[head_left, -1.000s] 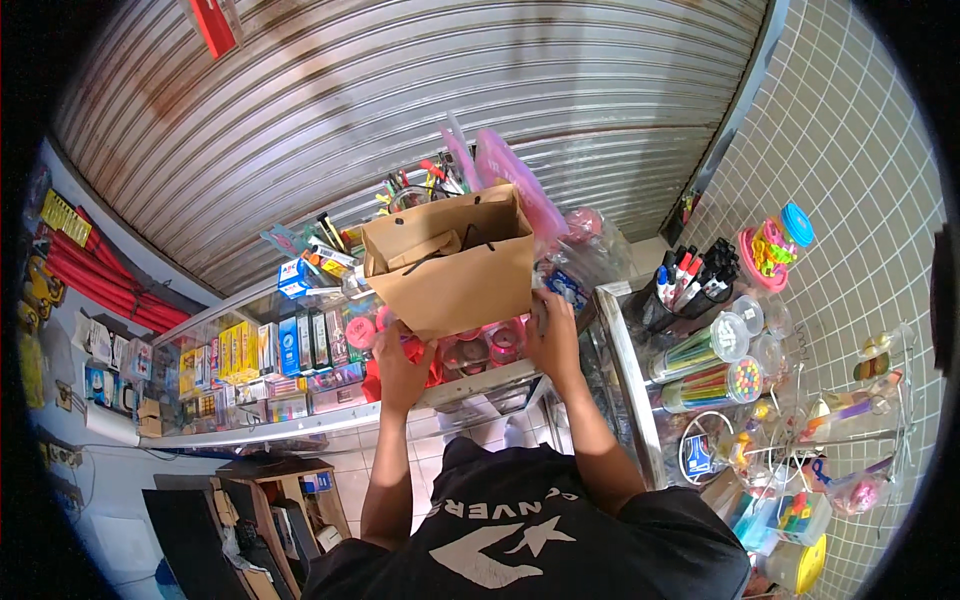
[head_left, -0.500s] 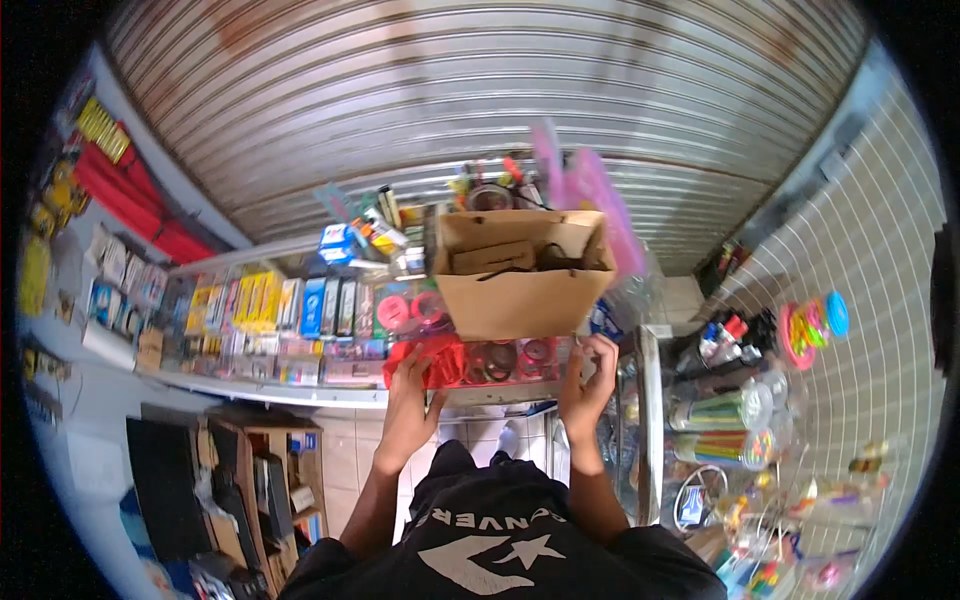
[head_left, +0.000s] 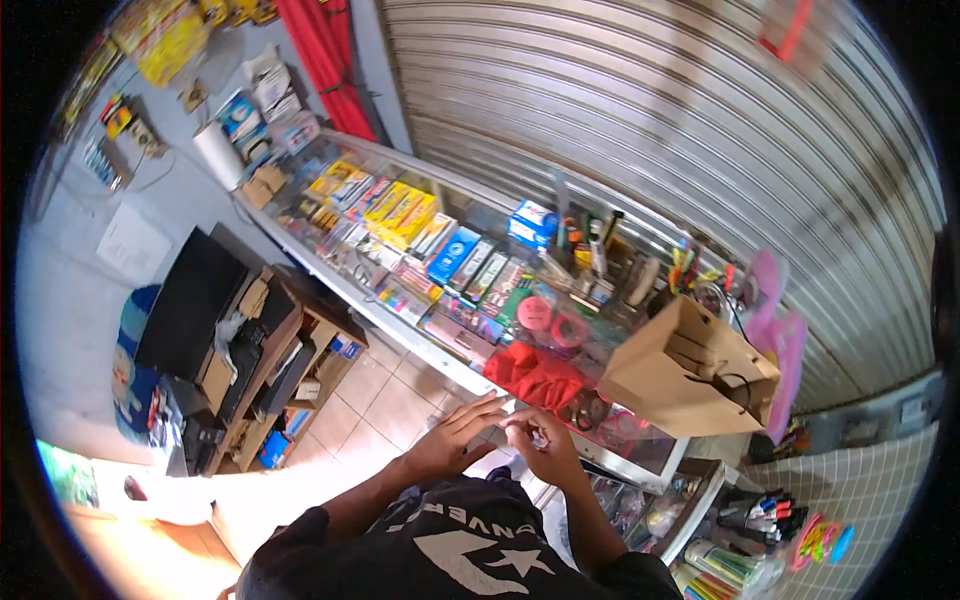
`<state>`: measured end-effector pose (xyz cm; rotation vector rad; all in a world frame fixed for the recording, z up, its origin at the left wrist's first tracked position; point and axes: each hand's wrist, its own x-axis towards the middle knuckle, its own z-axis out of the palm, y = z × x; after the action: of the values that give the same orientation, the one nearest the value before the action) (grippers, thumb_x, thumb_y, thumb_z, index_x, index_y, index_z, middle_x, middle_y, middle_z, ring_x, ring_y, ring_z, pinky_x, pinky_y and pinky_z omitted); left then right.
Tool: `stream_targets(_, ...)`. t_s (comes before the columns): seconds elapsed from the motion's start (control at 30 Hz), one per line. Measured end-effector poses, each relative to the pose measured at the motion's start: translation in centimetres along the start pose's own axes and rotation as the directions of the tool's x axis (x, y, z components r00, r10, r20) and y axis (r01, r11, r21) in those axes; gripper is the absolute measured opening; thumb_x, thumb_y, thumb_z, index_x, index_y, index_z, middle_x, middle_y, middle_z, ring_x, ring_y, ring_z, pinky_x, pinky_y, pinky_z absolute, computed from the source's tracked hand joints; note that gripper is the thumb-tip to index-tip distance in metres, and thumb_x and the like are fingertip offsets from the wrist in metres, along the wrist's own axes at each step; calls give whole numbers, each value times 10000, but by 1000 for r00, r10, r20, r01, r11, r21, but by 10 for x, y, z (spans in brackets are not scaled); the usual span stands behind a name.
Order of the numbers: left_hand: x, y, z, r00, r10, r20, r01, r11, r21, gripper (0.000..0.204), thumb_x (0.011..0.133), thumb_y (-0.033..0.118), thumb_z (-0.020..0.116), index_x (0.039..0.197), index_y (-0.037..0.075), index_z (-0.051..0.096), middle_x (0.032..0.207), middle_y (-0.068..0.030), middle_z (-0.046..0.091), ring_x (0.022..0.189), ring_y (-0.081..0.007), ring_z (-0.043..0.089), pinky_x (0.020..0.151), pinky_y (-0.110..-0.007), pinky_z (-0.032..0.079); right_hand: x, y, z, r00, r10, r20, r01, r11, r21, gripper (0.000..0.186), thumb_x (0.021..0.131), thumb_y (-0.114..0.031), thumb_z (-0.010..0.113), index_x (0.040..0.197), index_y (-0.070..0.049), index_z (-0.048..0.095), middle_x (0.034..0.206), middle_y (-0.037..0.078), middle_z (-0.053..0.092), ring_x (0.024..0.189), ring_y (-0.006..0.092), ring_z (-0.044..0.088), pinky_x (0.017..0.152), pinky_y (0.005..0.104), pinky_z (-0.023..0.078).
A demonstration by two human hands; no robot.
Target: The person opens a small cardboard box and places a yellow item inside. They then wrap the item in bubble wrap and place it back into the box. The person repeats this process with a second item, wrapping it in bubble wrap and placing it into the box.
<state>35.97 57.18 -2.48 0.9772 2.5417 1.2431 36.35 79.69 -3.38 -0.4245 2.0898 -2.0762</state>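
Observation:
Close together at the counter's front edge are both my hands. My left hand [head_left: 455, 440] is open, its fingers stretched out toward the right one. My right hand [head_left: 543, 447] has curled fingers near the left fingertips; whether anything small is in them I cannot make out. Just beyond the hands, a crumpled red cloth or bag [head_left: 535, 374] lies on the glass counter [head_left: 400, 322]. To its right stands a brown paper bag [head_left: 648, 385], open at the top, with dark cord-like handles and something brown inside.
Small boxes [head_left: 400, 210] and round pink items [head_left: 535, 313] show in the counter. A blue-white box [head_left: 532, 224] and pens stand along its back. At left is a wooden shelf [head_left: 313, 350]; at right, jars [head_left: 725, 563]. A metal shutter [head_left: 640, 110] rises behind.
The view has turned to the left, showing more of the counter's left end. My left hand has left the red cloth, my right hand has left the paper bag's side, and both have come together.

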Motion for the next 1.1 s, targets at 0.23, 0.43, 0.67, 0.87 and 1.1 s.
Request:
stream_targets(0.23,-22,-31,-58,964,-177,-197,135,968,-210,378,1012,246,652,1342,71,598,1334,-145,622,1283,-338,583,1112,-432,446,63,5,42,996,2,93,-5,999,32,168,1019,-114,654,1167,-34,669,939,9,681,847,67,610,709,247,436)
stream_targets(0.43,-60,-100,-78,939,-261,-225,282,957,66,567,995,362,668,1416,15,513,1405,-224,562,1359,-416,511,1149,-474,422,120,-26,97,978,-50,204,97,968,-230,188,1005,-173,693,1141,-43,686,855,24,698,755,98,613,684,269,447)
stream_targets(0.67,-153,-175,-84,874,-465,-141,481,867,126,532,982,351,689,1363,9,541,1366,-241,588,1299,-426,549,1106,-498,435,168,7,171,929,12,369,90,963,-256,193,1009,-198,692,1126,-44,698,913,39,734,798,94,644,697,260,469)
stream_targets(0.87,-219,-174,-130,664,-606,-437,683,729,27,557,990,404,662,1347,-11,560,1410,-218,561,1328,-409,528,1110,-481,439,211,44,259,773,159,614,25,960,-280,213,1018,-243,688,1104,-49,693,913,38,727,808,103,664,713,276,506)
stream_targets(1.1,-278,-194,-107,436,-699,-568,737,639,-221,400,968,294,726,1243,19,630,1240,-186,676,1098,-416,668,938,-479,542,253,88,326,593,182,784,118,944,-308,252,1000,-236,695,1133,-22,676,926,114,731,838,212,710,798,353,562)
